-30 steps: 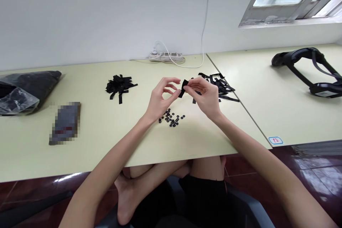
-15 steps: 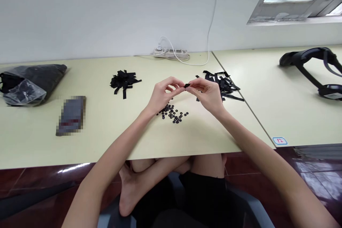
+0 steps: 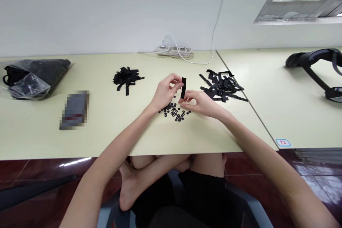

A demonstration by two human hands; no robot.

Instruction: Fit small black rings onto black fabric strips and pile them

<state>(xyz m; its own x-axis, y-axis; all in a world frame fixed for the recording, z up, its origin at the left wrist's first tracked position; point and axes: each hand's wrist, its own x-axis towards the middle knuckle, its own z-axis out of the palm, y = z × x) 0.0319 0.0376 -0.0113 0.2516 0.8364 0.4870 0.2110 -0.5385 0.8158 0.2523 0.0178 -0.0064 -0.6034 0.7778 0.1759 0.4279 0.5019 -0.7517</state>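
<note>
Pinched between the thumb and fingers of my left hand [image 3: 167,91] is a short black fabric strip [image 3: 183,88], held upright above the table. My right hand [image 3: 200,103] is just below and right of the strip's lower end, with thumb and fingers a little apart and nothing visible between them. Whether its fingertips touch the strip I cannot tell. Under both hands lies a scatter of small round black pieces with light centres [image 3: 178,117], like snap buttons; my left hand partly hides them.
Black strips lie in a left pile [image 3: 125,77] and a right pile [image 3: 223,85]. A plastic bag of black material [image 3: 40,78] and a blurred dark item [image 3: 75,110] are at left. A power strip [image 3: 173,51] sits by the wall; a black headset [image 3: 310,66] is far right.
Both hands pinched the small black strip before. Now my left hand holds it upright, while my right hand has let go and moved down toward the round pieces.
</note>
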